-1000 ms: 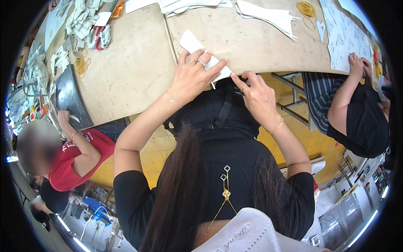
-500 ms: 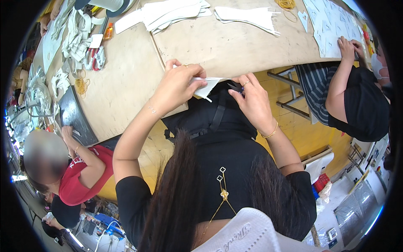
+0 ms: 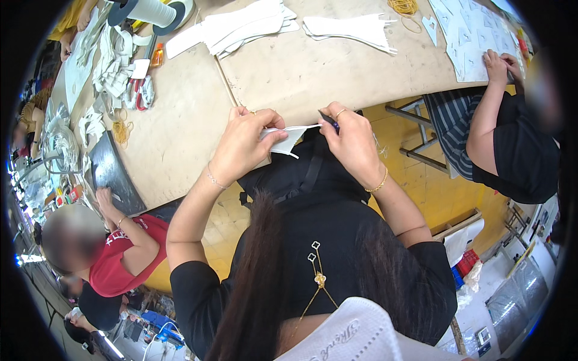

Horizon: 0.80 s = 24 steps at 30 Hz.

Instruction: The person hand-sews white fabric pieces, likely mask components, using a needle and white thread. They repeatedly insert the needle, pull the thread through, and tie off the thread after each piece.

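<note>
My left hand (image 3: 241, 147) is closed on a white fabric piece (image 3: 289, 141) above the table's front edge, thumb and fingers pinching it. A narrow white end of the piece hangs down, and its upper edge runs across to my right hand (image 3: 352, 141). There my fingertips pinch the tip of that edge. Dark thread snips (image 3: 329, 120) are tucked in the same hand, their point up past the fingers and the rest hidden by them.
On the tan table (image 3: 180, 120) lie a stack of white pieces (image 3: 247, 25) and a smaller pile (image 3: 346, 30) with thin ends. A white spool (image 3: 147, 11), fabric strips (image 3: 114, 60) and a dark board (image 3: 111, 171) are at left. Co-workers sit on both sides; a stool (image 3: 418, 135) stands at right.
Both hands have come slightly nearer to me. The snips have turned upward in my right hand, whose fingertips are now on the tip of the white piece.
</note>
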Tool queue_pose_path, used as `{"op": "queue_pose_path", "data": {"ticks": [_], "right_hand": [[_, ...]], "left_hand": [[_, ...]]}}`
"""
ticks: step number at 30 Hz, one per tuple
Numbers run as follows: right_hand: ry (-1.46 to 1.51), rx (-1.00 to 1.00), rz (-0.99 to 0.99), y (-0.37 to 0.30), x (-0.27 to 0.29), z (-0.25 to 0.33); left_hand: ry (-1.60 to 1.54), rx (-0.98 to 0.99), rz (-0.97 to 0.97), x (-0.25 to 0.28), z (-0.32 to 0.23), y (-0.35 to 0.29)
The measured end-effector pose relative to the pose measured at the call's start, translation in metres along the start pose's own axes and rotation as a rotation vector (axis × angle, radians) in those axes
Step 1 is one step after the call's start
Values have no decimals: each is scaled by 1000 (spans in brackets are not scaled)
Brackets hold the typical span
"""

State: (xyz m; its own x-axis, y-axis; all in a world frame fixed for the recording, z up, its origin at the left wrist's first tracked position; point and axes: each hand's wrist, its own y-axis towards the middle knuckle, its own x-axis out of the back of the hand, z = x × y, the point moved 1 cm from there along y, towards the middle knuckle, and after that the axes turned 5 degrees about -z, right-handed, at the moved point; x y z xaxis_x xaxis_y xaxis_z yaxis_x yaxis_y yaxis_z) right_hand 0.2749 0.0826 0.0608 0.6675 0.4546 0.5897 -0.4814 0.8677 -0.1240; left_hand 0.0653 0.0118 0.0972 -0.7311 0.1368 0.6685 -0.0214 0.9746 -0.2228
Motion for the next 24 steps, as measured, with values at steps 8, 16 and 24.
{"op": "queue_pose_path", "data": {"ticks": [8, 16, 24], "right_hand": [[209, -163, -333, 15, 57, -15], [611, -181, -483, 1, 125, -11], [706, -115, -138, 36, 100, 12]], "left_hand": [[-190, -262, -325, -13, -30, 106], [432, -263, -573, 2, 26, 198], [558, -8, -419, 58, 106, 166]]}}
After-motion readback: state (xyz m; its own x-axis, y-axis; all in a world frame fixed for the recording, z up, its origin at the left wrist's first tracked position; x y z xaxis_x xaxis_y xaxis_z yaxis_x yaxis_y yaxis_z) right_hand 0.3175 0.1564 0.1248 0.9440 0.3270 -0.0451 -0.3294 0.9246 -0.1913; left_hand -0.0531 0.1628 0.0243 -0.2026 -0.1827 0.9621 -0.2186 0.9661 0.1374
